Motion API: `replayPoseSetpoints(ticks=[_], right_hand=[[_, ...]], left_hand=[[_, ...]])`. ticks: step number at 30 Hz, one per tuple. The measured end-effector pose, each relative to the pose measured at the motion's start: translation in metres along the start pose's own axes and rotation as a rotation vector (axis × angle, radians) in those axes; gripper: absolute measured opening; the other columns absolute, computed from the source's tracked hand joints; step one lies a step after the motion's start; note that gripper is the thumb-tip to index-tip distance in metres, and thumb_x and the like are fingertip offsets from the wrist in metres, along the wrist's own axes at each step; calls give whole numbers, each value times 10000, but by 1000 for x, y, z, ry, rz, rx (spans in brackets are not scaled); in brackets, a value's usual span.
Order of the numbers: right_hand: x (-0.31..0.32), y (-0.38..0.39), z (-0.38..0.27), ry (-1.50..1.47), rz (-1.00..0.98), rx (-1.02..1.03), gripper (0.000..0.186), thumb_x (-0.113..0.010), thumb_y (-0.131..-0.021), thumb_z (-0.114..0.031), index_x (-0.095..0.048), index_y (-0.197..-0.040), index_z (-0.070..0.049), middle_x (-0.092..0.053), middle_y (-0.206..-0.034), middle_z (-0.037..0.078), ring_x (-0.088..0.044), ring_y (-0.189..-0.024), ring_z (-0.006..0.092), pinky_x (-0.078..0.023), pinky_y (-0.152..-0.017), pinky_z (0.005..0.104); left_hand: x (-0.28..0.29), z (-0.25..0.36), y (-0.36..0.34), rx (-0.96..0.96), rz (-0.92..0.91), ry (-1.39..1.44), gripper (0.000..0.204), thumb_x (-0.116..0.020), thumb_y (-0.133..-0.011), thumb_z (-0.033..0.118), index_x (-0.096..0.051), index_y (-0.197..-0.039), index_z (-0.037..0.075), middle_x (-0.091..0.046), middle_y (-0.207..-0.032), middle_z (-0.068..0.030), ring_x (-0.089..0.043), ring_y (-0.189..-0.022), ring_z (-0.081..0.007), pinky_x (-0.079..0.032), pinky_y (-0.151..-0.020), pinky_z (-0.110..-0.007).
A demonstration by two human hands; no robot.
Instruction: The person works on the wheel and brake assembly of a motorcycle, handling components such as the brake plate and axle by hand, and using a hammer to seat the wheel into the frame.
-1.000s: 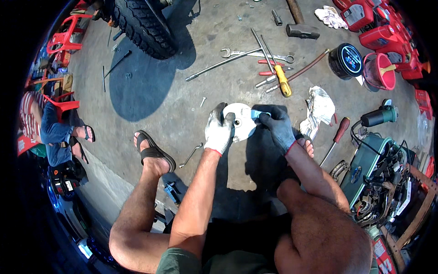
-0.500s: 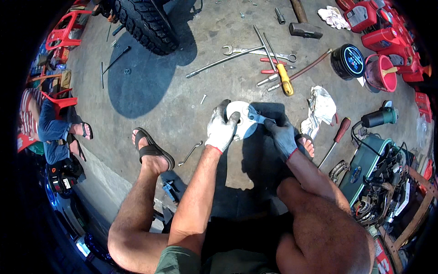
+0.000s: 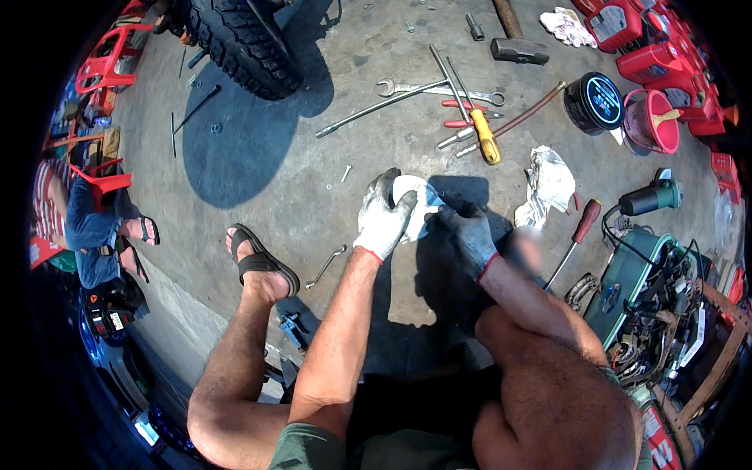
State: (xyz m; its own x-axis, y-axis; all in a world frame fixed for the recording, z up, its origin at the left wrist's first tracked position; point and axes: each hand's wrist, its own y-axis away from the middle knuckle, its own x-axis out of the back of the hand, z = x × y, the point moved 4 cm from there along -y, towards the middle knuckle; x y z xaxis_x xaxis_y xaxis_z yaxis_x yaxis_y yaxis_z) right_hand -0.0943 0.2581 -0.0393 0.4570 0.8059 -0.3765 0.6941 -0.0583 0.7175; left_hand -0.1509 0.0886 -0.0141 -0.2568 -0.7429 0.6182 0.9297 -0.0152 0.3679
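Both of my hands wear white work gloves with dark grey palms and fingers and red cuffs. My left hand [image 3: 384, 215] grips the left side of a brake plate [image 3: 415, 188], a round, pale metal disc glaring in the sun. At its right edge my right hand [image 3: 468, 233] is closed, fingertips pinching the part where a small lever sticks out. The right fingers hide most of that lever. I hold the disc above the concrete floor, between my sandalled feet. A small bolt [image 3: 346, 173] lies left of my left hand, and a ring spanner [image 3: 325, 266] beside my left foot.
Ahead lie a combination spanner [image 3: 431, 88], a yellow-handled screwdriver [image 3: 486, 139] and a hammer [image 3: 519, 50]. A knobbly tyre [image 3: 243, 51] stands at far left. On the right are a rag [image 3: 551, 184], an angle grinder [image 3: 650, 198] and a parts-filled green case [image 3: 630, 266]. Someone sits at left.
The brake plate has tilted in my hands, so its face shows less. My right hand has shifted slightly left, its fingers now covering the lever that showed before.
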Motion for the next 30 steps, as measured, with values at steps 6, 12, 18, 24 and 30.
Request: replayPoseSetpoints(ticks=[6, 12, 18, 24, 30], right_hand=[[22, -24, 11, 395, -21, 121, 259, -665, -909, -157, -643, -1050, 59, -697, -987, 136, -661, -831, 177, -538, -726, 311], [24, -26, 15, 552, 5, 114, 412, -707, -874, -271, -636, -1054, 94, -704, -958, 168, -649, -850, 209, -523, -743, 358], [28, -32, 20, 709, 46, 204, 453, -715, -859, -291, -627, -1048, 112, -691, -967, 239, -664, -892, 263, -520, -769, 379], [29, -32, 15, 733, 49, 215, 491, -705, -859, -327, -621, -1075, 107, -679, -1030, 263, -661, -971, 318, -507, -840, 405], [34, -42, 16, 736, 72, 243, 515, -705, -858, -338, -611, -1110, 102, -669, -1075, 271, -646, -1034, 338, -496, -897, 418]], left_hand=[[-2, -2, -1, -7, 13, 14, 591, -666, -846, 347, -517, -1352, 80, -527, -1343, -186, -539, -1209, -350, -439, -1018, -417], [-3, 0, -3, 27, 15, 13, 582, -665, -846, 356, -532, -1339, 75, -539, -1324, -197, -529, -1218, -357, -429, -1025, -425], [-5, 0, -3, 26, 40, -30, 554, -675, -843, 325, -544, -1328, 93, -549, -1298, -200, -532, -1203, -363, -435, -1013, -436], [-4, 2, -3, 21, 48, -46, 540, -683, -853, 298, -552, -1329, 80, -556, -1298, -192, -553, -1197, -332, -447, -1013, -402], [-5, 4, -4, 32, 75, -60, 532, -697, -844, 315, -569, -1310, 90, -574, -1275, -189, -561, -1189, -332, -451, -1009, -403]])
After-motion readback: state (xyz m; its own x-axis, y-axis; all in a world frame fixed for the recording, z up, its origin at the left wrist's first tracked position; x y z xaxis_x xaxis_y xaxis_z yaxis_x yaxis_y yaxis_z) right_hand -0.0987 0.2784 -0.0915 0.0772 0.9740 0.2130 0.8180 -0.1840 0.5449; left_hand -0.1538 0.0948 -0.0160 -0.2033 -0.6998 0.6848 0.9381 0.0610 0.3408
